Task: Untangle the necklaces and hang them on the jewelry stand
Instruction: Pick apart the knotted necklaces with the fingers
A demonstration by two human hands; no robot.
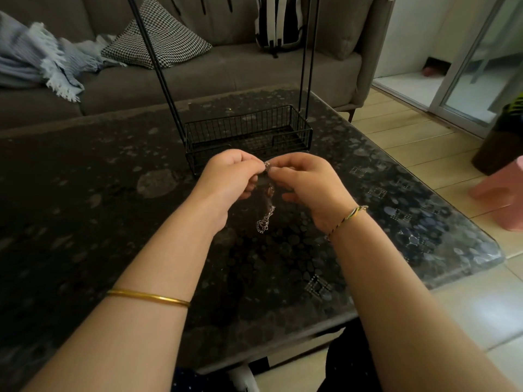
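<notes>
A tangle of thin silver necklaces [266,219] hangs between my hands above the dark table. My left hand [230,176] and my right hand [304,181] both pinch the top of the tangle at one spot, fingertips almost touching. The loose chain ends dangle below, near the tabletop. Just behind my hands stands the black wire jewelry stand [249,134], with a basket base and two tall uprights that run out of the top of the view. Its hanging bar is out of sight.
The dark glass-topped table [85,193] has a stone pattern, and its right edge is close by. A grey sofa [226,72] with a checked cushion and a blue blanket lies behind it. A pink object [501,193] and a plant pot stand on the tiled floor at right.
</notes>
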